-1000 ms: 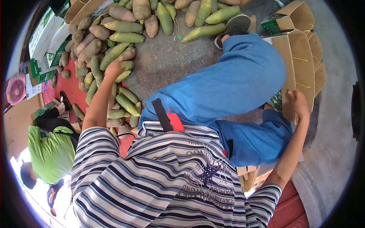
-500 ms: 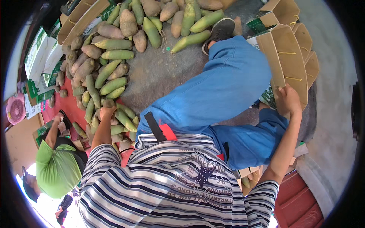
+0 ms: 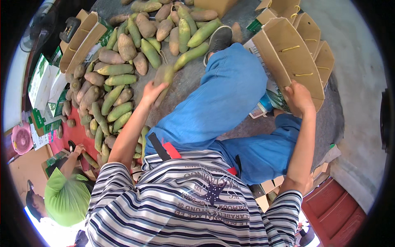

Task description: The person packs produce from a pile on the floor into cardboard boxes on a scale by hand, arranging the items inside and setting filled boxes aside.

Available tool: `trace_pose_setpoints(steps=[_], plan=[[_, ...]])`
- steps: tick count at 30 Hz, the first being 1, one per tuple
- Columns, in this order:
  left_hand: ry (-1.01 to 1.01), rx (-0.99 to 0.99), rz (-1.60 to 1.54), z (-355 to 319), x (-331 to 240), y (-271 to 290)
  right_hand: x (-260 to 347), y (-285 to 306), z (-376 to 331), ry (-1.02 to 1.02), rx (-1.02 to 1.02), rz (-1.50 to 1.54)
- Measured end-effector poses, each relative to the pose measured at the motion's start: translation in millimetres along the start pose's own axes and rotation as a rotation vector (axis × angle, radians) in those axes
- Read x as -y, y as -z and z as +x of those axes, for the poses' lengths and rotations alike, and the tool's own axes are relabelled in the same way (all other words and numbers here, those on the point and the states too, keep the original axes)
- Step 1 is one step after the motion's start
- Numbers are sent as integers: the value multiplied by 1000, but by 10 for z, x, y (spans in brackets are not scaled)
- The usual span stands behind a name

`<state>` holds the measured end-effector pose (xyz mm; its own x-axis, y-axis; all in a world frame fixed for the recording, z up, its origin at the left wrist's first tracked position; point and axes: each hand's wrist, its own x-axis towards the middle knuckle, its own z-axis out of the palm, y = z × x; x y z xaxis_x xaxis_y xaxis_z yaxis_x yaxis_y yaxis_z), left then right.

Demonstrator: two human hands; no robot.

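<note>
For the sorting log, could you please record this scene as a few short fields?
Left hand: fingers closed around a brownish-green papaya, lifted over the floor
Right hand: gripping the edge of a flat cardboard box
Pile: green and brown papayas heaped on the floor to the left
Other person: someone in a green shirt at lower left, handling fruit
Stance: seated, legs in blue trousers

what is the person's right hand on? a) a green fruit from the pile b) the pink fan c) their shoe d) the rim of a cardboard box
d: the right hand grips the edge of a brown cardboard box, while the left hand holds a long green-brown fruit.
</note>
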<state>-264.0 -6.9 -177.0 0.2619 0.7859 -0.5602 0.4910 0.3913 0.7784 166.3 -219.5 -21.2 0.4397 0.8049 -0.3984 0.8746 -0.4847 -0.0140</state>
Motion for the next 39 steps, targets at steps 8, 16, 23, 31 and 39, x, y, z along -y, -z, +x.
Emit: trace_pose_setpoints(steps=[8,16,23,31,39], plan=[[-1259,52,202,-199,-2477,-1613,123,45,-45,-16,-6,12],[-1379,183,258,-226,-2570,-2133,19,-24,-57,-5,-13,21],[-614,105,635,646,-1009,-909,-30,-15,-30,-8,-27,-42],[-372,-173,915,1163,-227,-45,-12,-12,-98,8,-8,-8],[-189,-533,791,1590,80,1108,-43,-1,-82,14,-30,12]])
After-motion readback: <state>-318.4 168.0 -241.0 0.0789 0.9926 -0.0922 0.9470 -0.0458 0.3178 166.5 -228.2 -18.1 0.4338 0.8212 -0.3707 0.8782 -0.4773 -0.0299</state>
